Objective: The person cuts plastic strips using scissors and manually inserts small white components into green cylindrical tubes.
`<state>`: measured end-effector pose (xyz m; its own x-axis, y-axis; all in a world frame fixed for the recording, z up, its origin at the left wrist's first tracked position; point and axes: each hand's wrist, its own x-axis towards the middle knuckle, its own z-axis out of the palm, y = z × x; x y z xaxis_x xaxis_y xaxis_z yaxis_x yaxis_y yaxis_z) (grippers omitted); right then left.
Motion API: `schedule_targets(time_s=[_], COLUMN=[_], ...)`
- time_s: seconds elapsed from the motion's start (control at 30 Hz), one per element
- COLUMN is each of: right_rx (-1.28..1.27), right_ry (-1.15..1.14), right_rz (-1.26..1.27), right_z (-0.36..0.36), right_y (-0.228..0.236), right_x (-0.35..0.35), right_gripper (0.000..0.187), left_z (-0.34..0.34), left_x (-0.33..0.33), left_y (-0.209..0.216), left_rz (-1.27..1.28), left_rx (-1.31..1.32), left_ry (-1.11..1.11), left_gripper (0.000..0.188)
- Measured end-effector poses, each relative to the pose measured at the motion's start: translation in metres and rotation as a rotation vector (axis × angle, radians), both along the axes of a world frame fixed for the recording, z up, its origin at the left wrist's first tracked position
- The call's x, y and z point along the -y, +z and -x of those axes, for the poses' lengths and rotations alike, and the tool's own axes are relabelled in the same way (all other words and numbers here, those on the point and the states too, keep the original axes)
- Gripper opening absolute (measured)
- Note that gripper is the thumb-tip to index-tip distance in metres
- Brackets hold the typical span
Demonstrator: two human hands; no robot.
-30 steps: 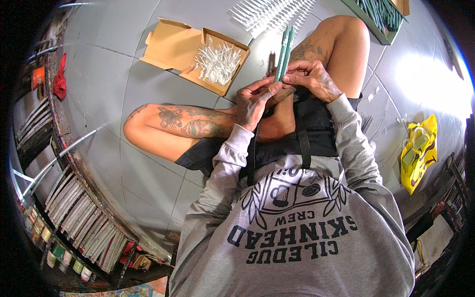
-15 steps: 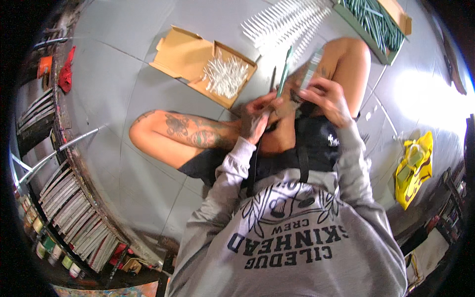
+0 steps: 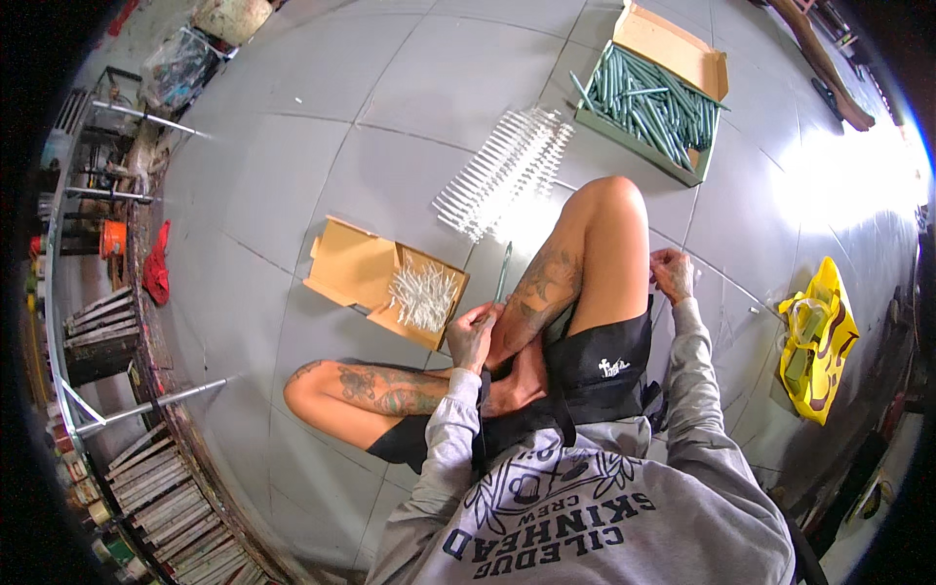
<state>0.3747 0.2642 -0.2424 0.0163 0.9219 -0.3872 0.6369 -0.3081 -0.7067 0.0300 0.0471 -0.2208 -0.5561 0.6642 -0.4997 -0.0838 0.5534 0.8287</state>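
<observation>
Out beside my right knee (image 3: 614, 210) now is my right hand (image 3: 673, 275), which half a second ago was up near the left one with a blurred greenish piece in its fingers. My view has shifted too, so that the whole green box (image 3: 673, 49) has come into sight.

Far on the left runs a metal-framed rack (image 3: 161, 402), with a red cloth (image 3: 156, 265) on the floor just beside it. Further in lies a carton (image 3: 356, 261), lid folded back, with a loose heap of white pieces (image 3: 422, 294) inside. Right of that my left hand (image 3: 471, 336) pinches a green stick (image 3: 503, 275) between thumb and fingers, its free end pointing away from me. Beyond its tip lie rows of white pieces (image 3: 507, 171) on the tiles, and past those stands the open box, full of more green sticks (image 3: 653, 107). My right hand's fingers are bent inward; I cannot tell whether they grip anything. Furthest right lies a yellow bag (image 3: 817, 341).
</observation>
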Motion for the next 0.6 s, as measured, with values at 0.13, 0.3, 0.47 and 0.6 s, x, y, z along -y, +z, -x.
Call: schedule_targets(time_s=[0.13,0.3,0.47,0.6], right_rx=[0.055,-0.038,0.213,0.384], right_ry=[-0.051,0.117,0.298,0.27], right_rz=[-0.613,-0.499,-0.564,-0.481], right_z=[0.022,0.086,0.173,0.193], right_y=[0.014,0.035,0.046,0.023], right_x=[-0.07,-0.198,-0.255,-0.276], right_gripper=[0.033,0.031,0.048,0.047], left_z=[0.006,0.007,0.007,0.005], left_x=[-0.007,-0.009,-0.003,-0.008], left_y=[0.006,-0.009,-0.01,-0.013], left_rz=[0.059,0.043,0.108,0.02], left_rx=[-0.008,-0.03,-0.228,-0.277], left_ry=[-0.057,-0.103,-0.152,-0.16], left_gripper=[0.04,0.043,0.041,0.037])
